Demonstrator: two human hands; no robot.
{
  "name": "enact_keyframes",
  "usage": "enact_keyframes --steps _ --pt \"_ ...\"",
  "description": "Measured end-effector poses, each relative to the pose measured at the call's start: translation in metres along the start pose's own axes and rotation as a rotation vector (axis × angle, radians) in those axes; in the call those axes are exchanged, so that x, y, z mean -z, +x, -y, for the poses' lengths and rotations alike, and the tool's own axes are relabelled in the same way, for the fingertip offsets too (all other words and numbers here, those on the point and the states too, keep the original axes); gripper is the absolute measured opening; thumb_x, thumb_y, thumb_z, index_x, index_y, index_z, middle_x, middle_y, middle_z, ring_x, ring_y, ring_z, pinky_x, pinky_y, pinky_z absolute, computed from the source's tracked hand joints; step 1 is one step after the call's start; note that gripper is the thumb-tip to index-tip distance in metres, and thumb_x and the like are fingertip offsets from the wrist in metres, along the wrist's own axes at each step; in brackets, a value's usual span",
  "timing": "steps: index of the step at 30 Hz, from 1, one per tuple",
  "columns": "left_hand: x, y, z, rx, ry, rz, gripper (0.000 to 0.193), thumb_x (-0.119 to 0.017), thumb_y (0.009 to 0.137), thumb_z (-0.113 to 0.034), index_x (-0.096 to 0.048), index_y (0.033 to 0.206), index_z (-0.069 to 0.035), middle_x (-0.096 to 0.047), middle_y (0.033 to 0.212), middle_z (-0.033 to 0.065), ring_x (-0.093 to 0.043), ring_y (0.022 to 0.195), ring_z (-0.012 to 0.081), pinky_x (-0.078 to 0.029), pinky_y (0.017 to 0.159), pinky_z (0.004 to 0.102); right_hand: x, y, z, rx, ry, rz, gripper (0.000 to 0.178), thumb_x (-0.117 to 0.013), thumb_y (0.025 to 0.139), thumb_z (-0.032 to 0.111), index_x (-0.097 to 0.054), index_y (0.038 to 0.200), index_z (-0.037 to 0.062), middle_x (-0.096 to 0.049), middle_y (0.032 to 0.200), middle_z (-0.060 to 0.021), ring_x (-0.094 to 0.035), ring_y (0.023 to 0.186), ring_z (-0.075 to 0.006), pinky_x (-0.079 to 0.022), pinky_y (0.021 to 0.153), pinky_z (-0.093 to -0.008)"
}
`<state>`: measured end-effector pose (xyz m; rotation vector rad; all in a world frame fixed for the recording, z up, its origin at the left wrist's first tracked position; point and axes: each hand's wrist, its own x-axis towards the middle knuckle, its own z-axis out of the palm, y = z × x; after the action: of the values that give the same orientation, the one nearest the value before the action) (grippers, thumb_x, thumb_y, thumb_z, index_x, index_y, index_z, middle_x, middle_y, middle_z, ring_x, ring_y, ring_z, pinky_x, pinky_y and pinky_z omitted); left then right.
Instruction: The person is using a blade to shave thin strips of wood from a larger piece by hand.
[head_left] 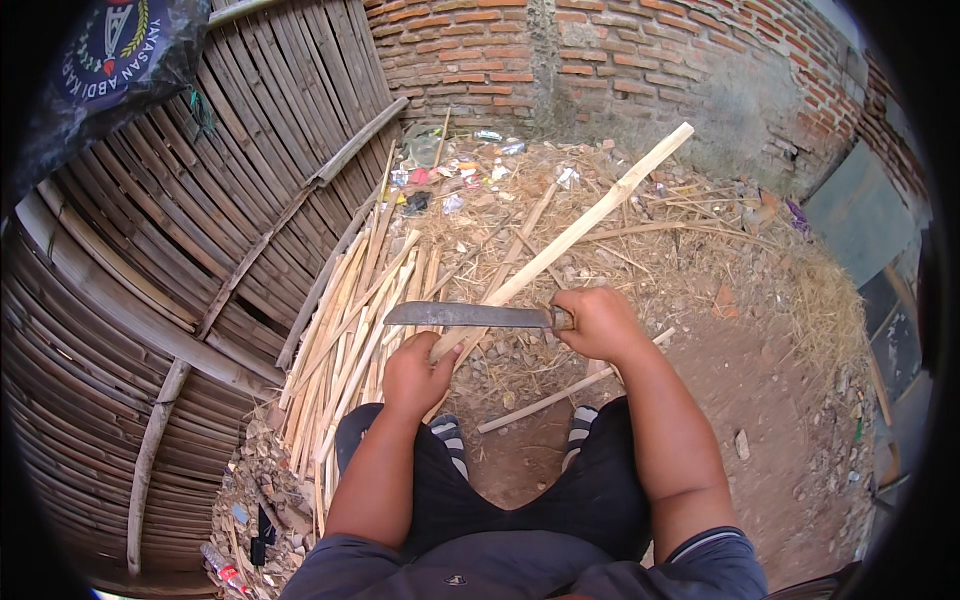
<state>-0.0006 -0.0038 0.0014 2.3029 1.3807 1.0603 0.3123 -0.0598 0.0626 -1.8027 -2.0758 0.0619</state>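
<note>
In the head view, your left hand (pixel 415 376) is curled around the near end of the wooden strip (pixel 590 218), which slants away beyond the machete (pixel 460 315); your right hand (pixel 602 325) clasps the machete's handle. The strip seems light, stiff; hold it clear of the machete.

Outdoor yard (pixel 790 480): brick wall (pixel 455 60), slatted fence (pixel 250 110), dirt (pixel 740 385).
</note>
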Motion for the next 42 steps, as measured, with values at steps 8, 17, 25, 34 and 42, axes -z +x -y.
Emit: enact_keyframes --steps 8,17,25,34,42 --pt "0.01 0.003 -0.014 0.067 0.039 0.046 0.037 -0.08 0.095 -0.039 -0.075 0.097 -0.002 -0.072 0.085 0.0201 -0.071 0.081 0.0414 -0.055 0.073 0.049 0.012 -0.002 -0.029 -0.346 0.255 -0.212 0.049 -0.09 0.085 0.04 -0.075 0.116 0.0052 -0.074 0.086 -0.0205 -0.074 0.083 -0.0398 -0.056 0.073 -0.0484" --pt "0.006 0.005 -0.009 0.069 0.054 0.098 0.037 -0.08 0.095 -0.04 -0.075 0.099 -0.003 -0.074 0.092 0.0202 -0.073 0.087 0.0413 -0.056 0.076 0.0497 0.003 -0.003 -0.008 -0.102 0.07 -0.075 0.034 -0.087 0.086 0.037 -0.071 0.098 0.0092 -0.075 0.088 -0.0175 -0.074 0.088 -0.0418 -0.057 0.077 -0.0519" --pt "-0.006 0.007 -0.001 0.016 0.07 0.049 0.037 -0.082 0.094 -0.039 -0.075 0.098 -0.003 -0.074 0.085 0.0206 -0.073 0.081 0.0419 -0.056 0.072 0.0501 0.007 0.002 -0.032 -0.357 0.23 -0.126 0.041 -0.088 0.085 0.038 -0.077 0.112 0.0093 -0.076 0.088 -0.0193 -0.075 0.086 -0.0401 -0.058 0.075 -0.0491" --pt "-0.008 0.005 -0.002 0.026 0.054 0.038 0.036 -0.083 0.093 -0.038 -0.075 0.096 -0.002 -0.073 0.083 0.0198 -0.072 0.078 0.0408 -0.056 0.071 0.0493 0.004 0.0 -0.018 -0.231 0.219 -0.024 0.038 -0.089 0.085 0.038 -0.076 0.107 0.0095 -0.076 0.087 -0.0176 -0.074 0.085 -0.0396 -0.058 0.075 -0.0488" --pt "-0.007 0.006 0.0 -0.02 0.062 0.013 0.036 -0.083 0.093 -0.038 -0.075 0.096 -0.003 -0.073 0.085 0.0196 -0.072 0.08 0.0408 -0.056 0.071 0.0496 -0.001 0.001 -0.023 -0.236 0.176 -0.07 0.033 -0.088 0.086 0.035 -0.076 0.104 0.0104 -0.075 0.078 -0.0134 -0.074 0.077 -0.0347 -0.056 0.07 -0.0457"
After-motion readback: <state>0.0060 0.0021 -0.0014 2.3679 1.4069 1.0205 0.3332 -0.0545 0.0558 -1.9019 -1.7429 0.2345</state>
